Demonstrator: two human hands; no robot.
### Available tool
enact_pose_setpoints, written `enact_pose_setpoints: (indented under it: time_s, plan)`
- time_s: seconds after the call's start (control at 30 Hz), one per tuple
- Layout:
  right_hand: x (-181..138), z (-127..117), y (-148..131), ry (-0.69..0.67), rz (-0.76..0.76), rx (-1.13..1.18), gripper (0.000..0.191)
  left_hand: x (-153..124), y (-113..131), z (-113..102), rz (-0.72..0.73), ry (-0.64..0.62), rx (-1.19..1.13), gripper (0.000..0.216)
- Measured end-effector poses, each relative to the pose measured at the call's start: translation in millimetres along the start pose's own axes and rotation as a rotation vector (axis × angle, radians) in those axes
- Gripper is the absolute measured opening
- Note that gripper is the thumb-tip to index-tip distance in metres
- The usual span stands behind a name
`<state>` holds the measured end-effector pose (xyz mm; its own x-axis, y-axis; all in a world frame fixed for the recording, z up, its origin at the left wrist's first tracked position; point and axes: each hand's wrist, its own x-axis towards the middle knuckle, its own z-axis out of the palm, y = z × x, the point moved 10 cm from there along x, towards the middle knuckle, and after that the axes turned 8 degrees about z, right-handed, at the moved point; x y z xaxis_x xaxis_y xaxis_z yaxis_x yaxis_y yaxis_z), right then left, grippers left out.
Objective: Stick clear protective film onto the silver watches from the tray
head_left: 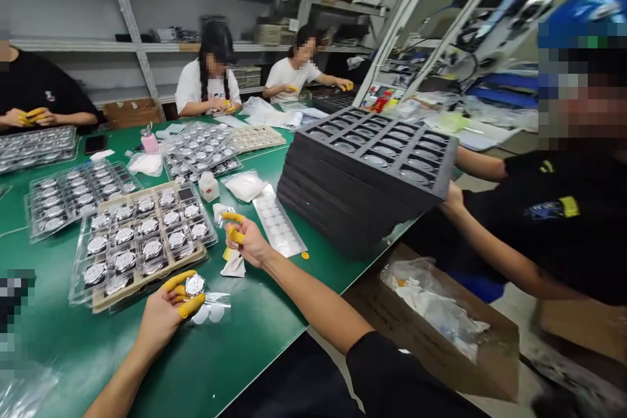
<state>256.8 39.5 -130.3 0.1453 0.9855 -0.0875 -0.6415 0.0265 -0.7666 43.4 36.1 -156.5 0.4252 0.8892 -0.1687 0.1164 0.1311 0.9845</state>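
My left hand (pixel 169 304), with yellow finger cots, grips a round silver watch case (pixel 194 285) between thumb and fingers. Just under it lies a clear film with round white stickers (pixel 208 313). My right hand (pixel 249 240), also in yellow finger cots, is raised over the table with index finger and thumb apart. A crumpled white piece (pixel 219 210) appears by its fingertips; whether they touch is unclear. A white tissue (pixel 234 266) lies below this hand. Left of both hands, a beige tray (pixel 198 253) carries rows of watch cases under clear plastic.
A co-worker at right holds a tall stack of black trays (pixel 323 209) over the table edge. A strip of round white pads (pixel 279 222), a small white bottle (pixel 208 187) and more watch trays (pixel 81 192) lie on the green table (pixel 264 353). Several people sit opposite.
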Motion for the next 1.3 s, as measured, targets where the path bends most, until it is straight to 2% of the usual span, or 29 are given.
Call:
enact_pose_setpoints:
  time_s: [0.3,0.6,0.8,1.0,1.3]
  plan:
    - [21,-19,3,0.108,0.019,0.006,0.040,-4,12,-10,0.043,0.077,0.016,0.071]
    - [10,-34,-5,0.159,0.010,0.016,0.033,-10,20,-10,0.090,0.135,0.024,0.074]
    - [6,-32,4,0.166,0.028,-0.024,0.030,-15,21,-10,0.103,0.159,0.037,0.079]
    - [-1,-24,3,0.119,0.032,-0.009,0.024,-11,12,-11,0.135,0.145,0.061,0.085]
    - [-18,-9,1,0.012,0.054,0.081,0.025,-8,-1,4,0.122,0.024,0.042,0.076]
